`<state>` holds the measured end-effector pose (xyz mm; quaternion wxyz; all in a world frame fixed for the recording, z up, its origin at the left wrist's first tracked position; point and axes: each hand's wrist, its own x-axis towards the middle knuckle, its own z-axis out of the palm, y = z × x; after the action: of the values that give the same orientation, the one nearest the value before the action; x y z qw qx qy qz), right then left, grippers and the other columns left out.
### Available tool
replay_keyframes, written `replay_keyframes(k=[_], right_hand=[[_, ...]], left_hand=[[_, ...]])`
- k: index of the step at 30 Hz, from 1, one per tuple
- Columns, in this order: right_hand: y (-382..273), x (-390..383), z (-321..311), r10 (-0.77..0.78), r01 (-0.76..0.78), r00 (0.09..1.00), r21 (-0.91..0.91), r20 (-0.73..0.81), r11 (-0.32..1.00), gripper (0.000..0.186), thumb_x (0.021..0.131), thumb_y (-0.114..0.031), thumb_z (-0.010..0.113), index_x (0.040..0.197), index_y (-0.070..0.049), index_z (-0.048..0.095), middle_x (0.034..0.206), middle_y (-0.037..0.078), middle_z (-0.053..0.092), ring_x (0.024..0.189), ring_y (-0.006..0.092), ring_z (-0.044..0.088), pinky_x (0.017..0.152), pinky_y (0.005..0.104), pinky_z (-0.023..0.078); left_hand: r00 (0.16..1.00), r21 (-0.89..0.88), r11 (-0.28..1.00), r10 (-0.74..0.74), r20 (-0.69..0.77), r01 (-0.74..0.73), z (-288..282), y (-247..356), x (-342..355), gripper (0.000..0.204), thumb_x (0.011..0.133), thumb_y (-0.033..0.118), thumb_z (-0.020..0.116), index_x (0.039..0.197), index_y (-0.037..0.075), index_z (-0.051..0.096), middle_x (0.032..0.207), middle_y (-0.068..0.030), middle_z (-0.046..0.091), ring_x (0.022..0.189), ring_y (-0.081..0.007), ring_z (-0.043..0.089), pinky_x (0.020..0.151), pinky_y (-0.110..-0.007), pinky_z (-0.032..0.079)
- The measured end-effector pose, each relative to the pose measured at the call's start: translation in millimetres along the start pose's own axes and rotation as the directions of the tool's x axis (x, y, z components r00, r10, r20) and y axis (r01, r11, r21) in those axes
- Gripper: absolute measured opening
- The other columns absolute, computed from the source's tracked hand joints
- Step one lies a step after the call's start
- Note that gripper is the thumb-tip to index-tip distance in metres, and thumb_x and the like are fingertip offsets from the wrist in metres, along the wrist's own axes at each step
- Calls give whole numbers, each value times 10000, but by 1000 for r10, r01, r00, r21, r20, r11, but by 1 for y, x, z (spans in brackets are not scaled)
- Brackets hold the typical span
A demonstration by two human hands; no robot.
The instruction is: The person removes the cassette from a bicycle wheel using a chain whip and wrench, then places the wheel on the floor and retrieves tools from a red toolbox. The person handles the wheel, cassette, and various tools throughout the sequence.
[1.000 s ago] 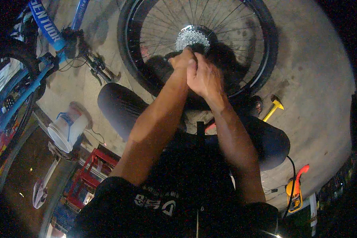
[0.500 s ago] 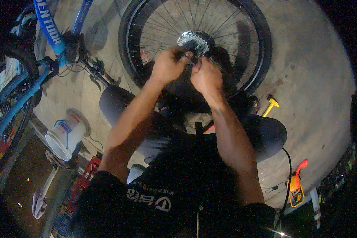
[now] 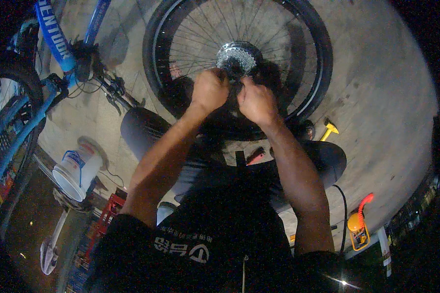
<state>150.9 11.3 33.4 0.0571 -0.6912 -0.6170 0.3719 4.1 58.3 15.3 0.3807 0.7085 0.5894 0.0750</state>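
Wheel (image 3: 326, 53) sits in front of the person, silver cassette (image 3: 234, 54) facing up toward the camera at its hub. Left hand (image 3: 211, 90) is curled into a near fist just below-left of the cassette, fingertips hidden; right hand (image 3: 259, 100) is bunched at its lower right, index finger reaching to the dark hub centre. Can't tell if either hand grips a part, too dark there. Yellow-headed tool (image 3: 330, 130) lies near the right knee, white bucket (image 3: 78, 171) well off to the left, blue bike frame (image 3: 54, 39) upper left
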Motion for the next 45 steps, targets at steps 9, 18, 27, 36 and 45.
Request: replay_keyframes(k=[9, 18, 27, 36, 45], right_hand=[[0, 0, 13, 134, -111, 981, 165, -141, 980, 280, 876, -177, 516, 1098, -13, 564, 901, 207, 647, 787, 335, 643, 673, 443, 497], [-10, 11, 12, 492, -557, 698, 826, 521, -84, 213, 946, -282, 427, 986, -94, 518, 826, 51, 524, 599, 139, 481, 467, 299, 406], [4, 7, 27, 424, -432, 896, 476, 130, 766, 437, 863, -154, 490, 1275, -6, 493, 1124, 202, 607, 1029, 323, 601, 911, 379, 460], [9, 40, -10, 298, -368, 912, 237, 282, 899, 440, 864, -242, 504, 1213, 22, 552, 1158, 256, 594, 1101, 376, 568, 971, 394, 431], [11, 13, 14, 488, -513, 847, 573, 214, 639, 370, 889, -253, 460, 1179, -64, 590, 916, 119, 630, 654, 209, 589, 547, 369, 489]], left_hand=[[992, -67, 990, -128, -1, 127, 9, 1, 1, 184, 806, 171, 578, 791, 0, 646, 825, -246, 636, 809, -427, 615, 716, -486, 501], [994, -6, 997, -70, 80, 71, -1, 1, 7, 197, 812, 201, 597, 866, 15, 638, 822, -239, 640, 800, -436, 617, 735, -489, 502], [969, -234, 941, -246, 27, 246, 12, 2, -13, 207, 828, 174, 579, 865, -26, 618, 857, -271, 630, 823, -453, 605, 730, -487, 491], [895, -358, 857, -433, -111, 370, 36, 12, -22, 196, 822, 145, 576, 865, -36, 638, 830, -264, 637, 786, -433, 621, 703, -447, 494], [938, -318, 891, -346, -14, 324, 21, 14, -24, 183, 793, 134, 602, 864, -33, 623, 843, -268, 632, 819, -446, 610, 728, -483, 492]])
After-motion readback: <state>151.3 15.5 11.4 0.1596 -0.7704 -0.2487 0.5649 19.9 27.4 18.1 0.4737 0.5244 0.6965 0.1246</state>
